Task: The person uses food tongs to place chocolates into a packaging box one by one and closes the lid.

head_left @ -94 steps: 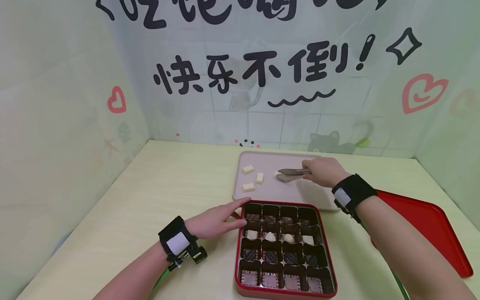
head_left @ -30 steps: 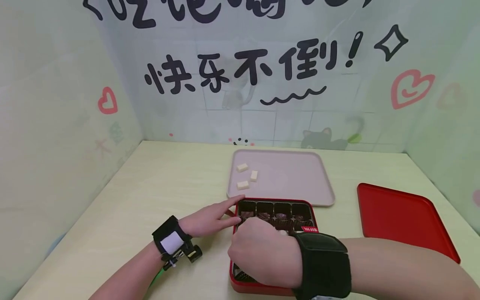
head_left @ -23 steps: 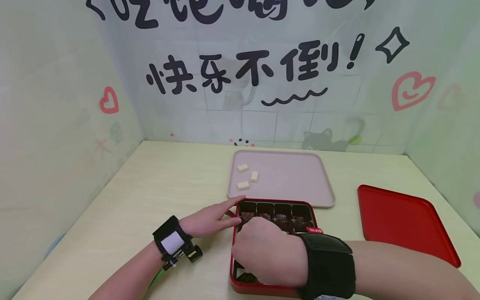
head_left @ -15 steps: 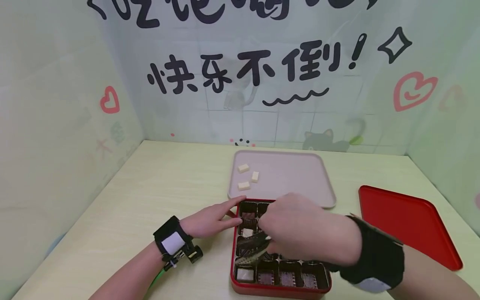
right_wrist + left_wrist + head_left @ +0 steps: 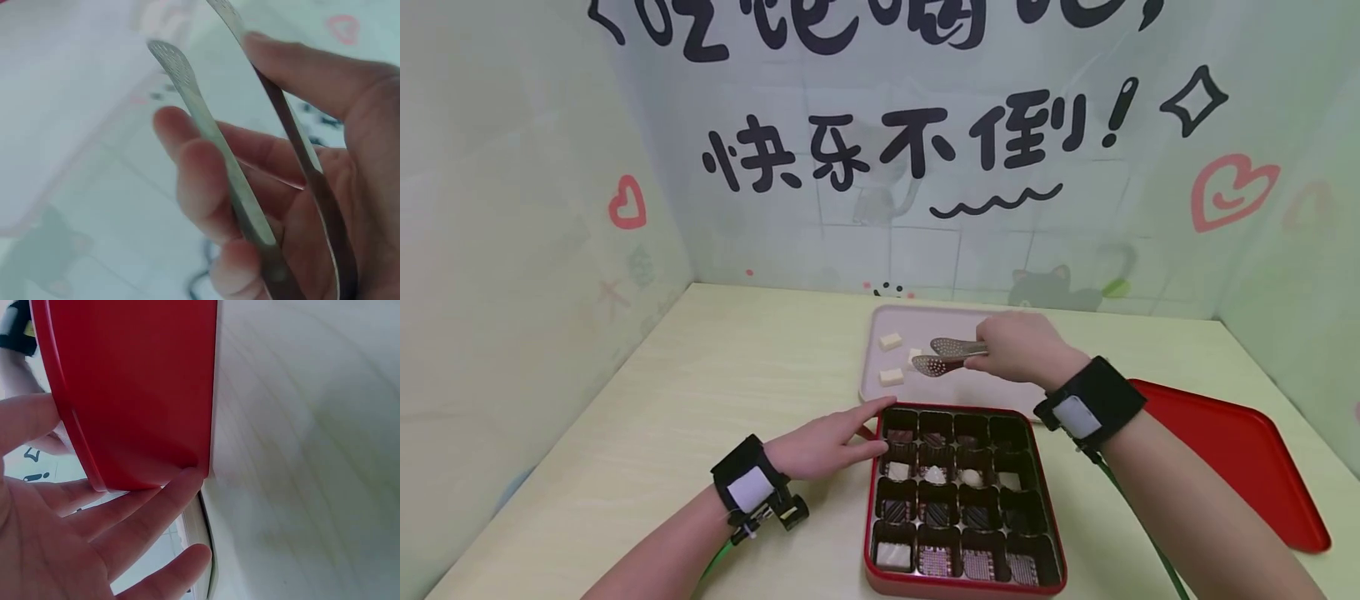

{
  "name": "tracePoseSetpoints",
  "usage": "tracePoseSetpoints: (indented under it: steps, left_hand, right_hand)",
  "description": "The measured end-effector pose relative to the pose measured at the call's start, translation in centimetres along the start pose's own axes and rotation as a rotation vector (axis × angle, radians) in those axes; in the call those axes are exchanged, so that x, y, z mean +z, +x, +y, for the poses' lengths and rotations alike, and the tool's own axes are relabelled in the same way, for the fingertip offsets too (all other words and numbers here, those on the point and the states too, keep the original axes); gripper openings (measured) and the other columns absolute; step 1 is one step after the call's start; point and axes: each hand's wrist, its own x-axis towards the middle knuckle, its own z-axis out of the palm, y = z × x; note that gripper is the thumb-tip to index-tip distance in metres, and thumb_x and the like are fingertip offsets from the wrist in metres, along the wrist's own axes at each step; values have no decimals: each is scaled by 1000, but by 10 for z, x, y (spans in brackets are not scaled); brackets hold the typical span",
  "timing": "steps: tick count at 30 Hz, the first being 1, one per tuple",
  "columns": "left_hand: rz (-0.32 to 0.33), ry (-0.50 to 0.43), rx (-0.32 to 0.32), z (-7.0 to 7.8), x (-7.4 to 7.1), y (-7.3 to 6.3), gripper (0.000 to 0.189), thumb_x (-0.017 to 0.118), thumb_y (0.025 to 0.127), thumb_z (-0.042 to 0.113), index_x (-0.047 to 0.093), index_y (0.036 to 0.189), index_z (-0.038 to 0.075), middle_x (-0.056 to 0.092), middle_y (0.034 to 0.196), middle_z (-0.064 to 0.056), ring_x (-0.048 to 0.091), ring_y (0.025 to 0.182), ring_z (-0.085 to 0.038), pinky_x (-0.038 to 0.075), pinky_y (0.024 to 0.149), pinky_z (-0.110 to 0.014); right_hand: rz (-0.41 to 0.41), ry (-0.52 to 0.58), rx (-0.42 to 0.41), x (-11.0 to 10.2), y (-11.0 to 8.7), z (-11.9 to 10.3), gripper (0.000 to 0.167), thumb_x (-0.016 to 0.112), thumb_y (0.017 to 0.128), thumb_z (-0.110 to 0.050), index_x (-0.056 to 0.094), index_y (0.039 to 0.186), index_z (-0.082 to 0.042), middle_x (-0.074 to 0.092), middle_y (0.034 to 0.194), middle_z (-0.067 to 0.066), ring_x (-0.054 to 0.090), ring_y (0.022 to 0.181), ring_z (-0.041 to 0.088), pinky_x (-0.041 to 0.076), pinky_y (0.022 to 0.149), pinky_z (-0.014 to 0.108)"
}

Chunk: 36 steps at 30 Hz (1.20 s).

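Note:
My right hand (image 5: 1028, 346) grips metal tongs (image 5: 934, 365) over the pale pink tray (image 5: 958, 388). In the right wrist view the two arms of the tongs (image 5: 237, 181) are spread apart with nothing between their tips. Under the tips sits one white block (image 5: 914, 357), partly covered; two other white blocks (image 5: 891, 377) lie to its left. My left hand (image 5: 822, 446) rests its extended fingers against the far left corner of a red box (image 5: 871, 533). Chocolates and white pieces fill its black compartments, with a white block (image 5: 893, 556) in the near left one.
A red lid-like tray (image 5: 1240, 458) lies at the right, partly behind my right forearm. Behind the table (image 5: 752, 350) stands a printed wall (image 5: 880, 242), with further walls on both sides.
A white block went from the pink tray into the box's near left compartment. My right hand then rose from the box back over the tray with the tongs. My left hand stayed put.

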Motion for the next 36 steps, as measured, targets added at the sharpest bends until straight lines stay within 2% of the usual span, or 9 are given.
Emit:
tracePoseSetpoints:
  steps: [4,11,18,24,29,32,36]
  left_hand:
    - [-3,1,3,0,0,0,66,50,102,39,23,155,11,46,145,-14,60,113,-23,48,92,-40]
    - [-1,2,-2,0,0,0,66,51,101,39,23,155,12,45,145,-12,60,113,-21,48,92,-40]
    - [-3,-1,0,1,0,0,67,51,101,39,23,155,11,45,145,-12,60,113,-22,48,92,-40]
    - [-2,-11,-7,0,0,-2,67,51,101,39,23,155,11,45,145,-13,60,113,-22,48,92,-40]
    - [-3,-9,-10,-1,0,-3,67,50,101,39,22,155,11,45,146,-14,60,113,-22,48,93,-40]
    - [-8,-6,-8,-1,0,-3,67,50,102,40,22,155,11,46,145,-14,60,113,-23,48,93,-41]
    - [-7,-3,-2,0,-1,-2,67,50,102,39,22,155,11,45,145,-14,60,113,-23,47,94,-41]
  right_hand:
    - [-31,-10,47,19,19,2,36,68,89,-37,61,65,-12,45,55,-3,40,49,14,28,46,27]
    - [-37,-15,54,34,40,-14,33,70,89,-35,65,80,-3,49,59,1,43,52,16,30,49,26]
    - [-7,-101,82,40,47,-21,30,72,89,-32,64,75,-6,51,58,2,49,53,17,37,49,29]
    - [16,-86,88,48,48,-18,25,74,88,-28,67,81,-5,54,62,3,51,56,18,41,52,29]
    - [60,14,59,46,33,-10,22,72,89,-25,65,80,-7,54,62,0,46,53,16,33,50,28]
    - [112,47,25,32,10,-5,20,73,89,-26,67,80,-10,53,61,-3,45,52,14,32,49,28]
    - [175,96,-20,6,-30,-3,16,74,88,-28,70,84,-12,53,61,-7,43,52,12,32,47,29]
